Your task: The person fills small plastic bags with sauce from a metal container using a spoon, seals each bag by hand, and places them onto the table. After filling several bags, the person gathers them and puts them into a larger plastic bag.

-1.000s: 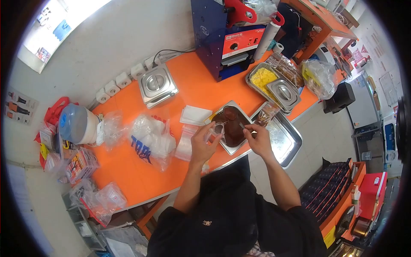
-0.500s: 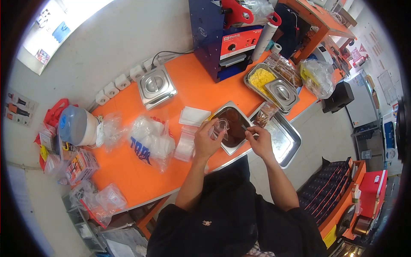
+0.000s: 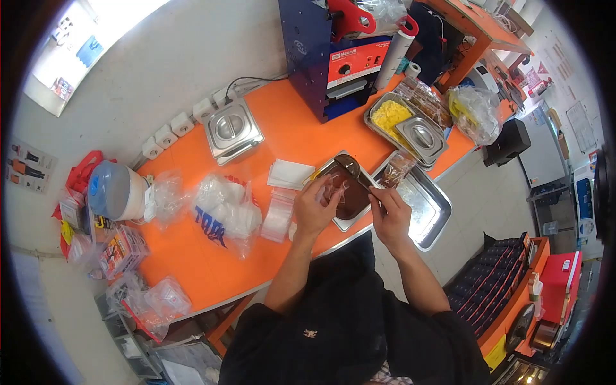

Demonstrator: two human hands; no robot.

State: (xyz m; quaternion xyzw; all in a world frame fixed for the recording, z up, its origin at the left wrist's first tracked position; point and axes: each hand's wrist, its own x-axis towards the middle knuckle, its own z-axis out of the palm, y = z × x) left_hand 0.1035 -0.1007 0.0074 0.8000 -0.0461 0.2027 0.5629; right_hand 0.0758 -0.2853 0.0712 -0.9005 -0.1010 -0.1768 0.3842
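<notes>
Small clear plastic bag (image 3: 332, 190) is held open by the left hand (image 3: 312, 210) over the steel pan of brown sauce (image 3: 346, 192). Right hand (image 3: 388, 213) grips a metal spoon (image 3: 355, 169), its handle running toward the bag's right side.

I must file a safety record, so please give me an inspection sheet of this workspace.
Surface: orange counter, crowded.
Job's things: left hand holds small clear bag; right hand holds spoon over steel pan of brown sauce.
Clutter: printed plastic bag, stack of small bags, lidded steel pan, pan of yellow food.
Grippers: both hands closed on their items.
Cables: black cable by wall sockets.
Surroundings: blue sealing machine, steel sink.
</notes>
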